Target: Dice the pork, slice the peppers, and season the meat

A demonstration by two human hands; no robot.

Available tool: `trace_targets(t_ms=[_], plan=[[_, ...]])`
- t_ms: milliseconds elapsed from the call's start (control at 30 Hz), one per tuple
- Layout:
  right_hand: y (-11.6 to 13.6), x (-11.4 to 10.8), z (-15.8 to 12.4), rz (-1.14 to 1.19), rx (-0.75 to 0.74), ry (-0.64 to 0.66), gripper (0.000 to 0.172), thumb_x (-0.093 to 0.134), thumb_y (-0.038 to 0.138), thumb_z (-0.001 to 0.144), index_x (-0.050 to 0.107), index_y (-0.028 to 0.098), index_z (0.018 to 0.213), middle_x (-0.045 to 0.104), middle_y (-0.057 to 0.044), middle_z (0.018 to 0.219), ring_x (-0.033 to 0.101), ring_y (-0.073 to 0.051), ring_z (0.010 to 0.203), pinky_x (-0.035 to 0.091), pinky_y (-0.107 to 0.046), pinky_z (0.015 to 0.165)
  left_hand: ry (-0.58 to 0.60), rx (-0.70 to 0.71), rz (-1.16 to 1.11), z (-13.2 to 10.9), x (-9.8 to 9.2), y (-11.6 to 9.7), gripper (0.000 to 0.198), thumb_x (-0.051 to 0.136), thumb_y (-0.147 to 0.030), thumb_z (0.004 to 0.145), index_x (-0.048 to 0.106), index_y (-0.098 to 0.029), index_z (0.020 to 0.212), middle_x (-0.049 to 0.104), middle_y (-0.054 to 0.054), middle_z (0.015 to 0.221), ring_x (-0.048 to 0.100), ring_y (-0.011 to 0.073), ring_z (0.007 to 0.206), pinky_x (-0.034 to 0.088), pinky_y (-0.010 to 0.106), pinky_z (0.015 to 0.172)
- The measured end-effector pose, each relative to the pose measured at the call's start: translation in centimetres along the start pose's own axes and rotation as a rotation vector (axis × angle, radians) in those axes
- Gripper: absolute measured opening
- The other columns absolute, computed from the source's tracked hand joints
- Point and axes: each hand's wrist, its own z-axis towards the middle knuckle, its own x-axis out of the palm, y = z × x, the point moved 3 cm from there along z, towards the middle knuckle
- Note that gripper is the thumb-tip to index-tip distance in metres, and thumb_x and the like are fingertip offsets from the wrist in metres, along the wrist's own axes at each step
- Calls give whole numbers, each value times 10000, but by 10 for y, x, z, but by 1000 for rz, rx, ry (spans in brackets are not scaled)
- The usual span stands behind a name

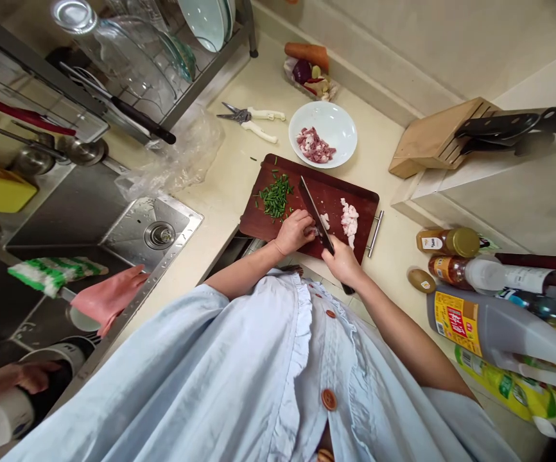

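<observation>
My right hand [341, 258] is closed round the handle of a dark kitchen knife [314, 213] whose blade lies over the dark red cutting board [330, 189]. Beside the blade, my left hand [296, 230] presses curled fingers on a small pale piece of meat [325, 221]. Cut pale meat pieces [350, 221] lie to the right of the knife. A heap of chopped green vegetable [276, 196] sits on the board's left part. Behind the board stands a white bowl [336, 125] with pink meat pieces [314, 145].
Kitchen scissors [253, 119] and a clear plastic bag [176, 157] lie left of the bowl. A steel sink [114, 224] with a pink glove [107, 296] is at left, another person's hand [27, 377] below it. Wooden knife block [432, 138] and sauce bottles [499, 321] stand right. A carrot [307, 54] lies at the back.
</observation>
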Motion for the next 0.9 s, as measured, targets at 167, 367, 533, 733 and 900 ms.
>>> trace_targets(t_ms=[167, 367, 533, 733, 900], plan=[[-6, -1, -13, -36, 64, 21, 417, 456, 232, 804, 618, 165, 1182, 704, -72, 871, 636, -212, 761, 471, -300, 731, -15, 23, 3, -1, 2, 0, 80, 634, -168, 761, 560, -193, 741, 573, 50, 785, 534, 201, 795, 462, 313, 689], [-4, -1, -15, -36, 42, 9, 427, 470, 228, 797, 617, 171, 1194, 707, -68, 879, 643, -206, 757, 475, -289, 729, -26, 2, 35, -1, -1, -1, 119, 643, -166, 746, 533, -194, 713, 560, 52, 783, 522, 201, 773, 453, 315, 672], [-15, -1, -26, -80, 57, -16, 431, 467, 234, 789, 618, 183, 1190, 677, -48, 770, 619, -195, 686, 462, -278, 675, -48, 9, 42, -1, 1, -1, 138, 654, -182, 751, 525, -193, 704, 554, 54, 795, 521, 203, 785, 457, 322, 694], [-13, -13, -10, 27, 81, -81, 323, 463, 290, 799, 650, 197, 1045, 601, 4, 648, 560, -169, 584, 443, -262, 588, -55, 48, -18, -4, -6, -4, 47, 606, -214, 833, 585, -188, 800, 605, 64, 883, 544, 195, 835, 468, 344, 774], [-10, -22, -42, -3, 16, -82, 389, 449, 298, 824, 628, 180, 1149, 599, 1, 656, 547, -164, 584, 428, -257, 599, -89, 59, -69, -10, -14, -5, 131, 624, -250, 832, 613, -188, 947, 628, 91, 1010, 553, 215, 937, 454, 402, 861]])
